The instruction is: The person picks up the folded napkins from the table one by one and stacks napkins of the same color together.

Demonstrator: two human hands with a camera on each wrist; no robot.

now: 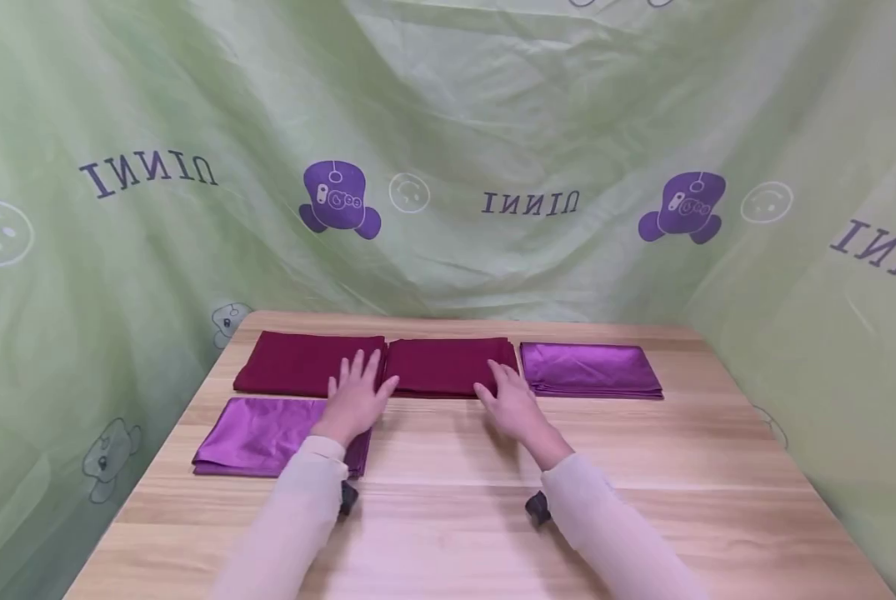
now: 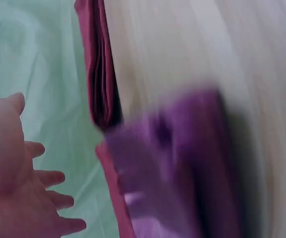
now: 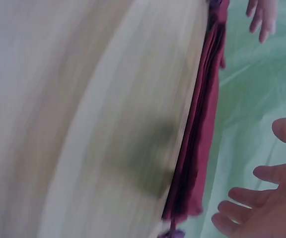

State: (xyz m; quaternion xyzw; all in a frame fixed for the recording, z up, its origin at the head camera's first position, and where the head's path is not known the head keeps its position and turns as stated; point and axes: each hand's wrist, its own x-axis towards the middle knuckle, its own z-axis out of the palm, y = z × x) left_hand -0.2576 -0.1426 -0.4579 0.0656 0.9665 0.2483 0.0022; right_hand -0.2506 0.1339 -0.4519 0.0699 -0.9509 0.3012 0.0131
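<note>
My left hand (image 1: 353, 398) is spread with straight fingers above the gap between the left dark red folded cloth (image 1: 297, 363) and the purple satin folded cloth (image 1: 256, 435) in front of it. The left wrist view shows the palm apart from the fabric. My right hand (image 1: 513, 407), fingers extended, hovers by the front right corner of the middle dark red folded cloth (image 1: 443, 365). In the right wrist view that hand (image 3: 269, 198) holds nothing. A second purple satin folded cloth (image 1: 590, 368) lies flat to its right.
The folded cloths lie on a light wooden table (image 1: 448, 533). A pale green curtain (image 1: 448, 250) with purple prints hangs behind the table and along both sides. Dark wrist-worn devices (image 1: 538, 508) show below the sleeves.
</note>
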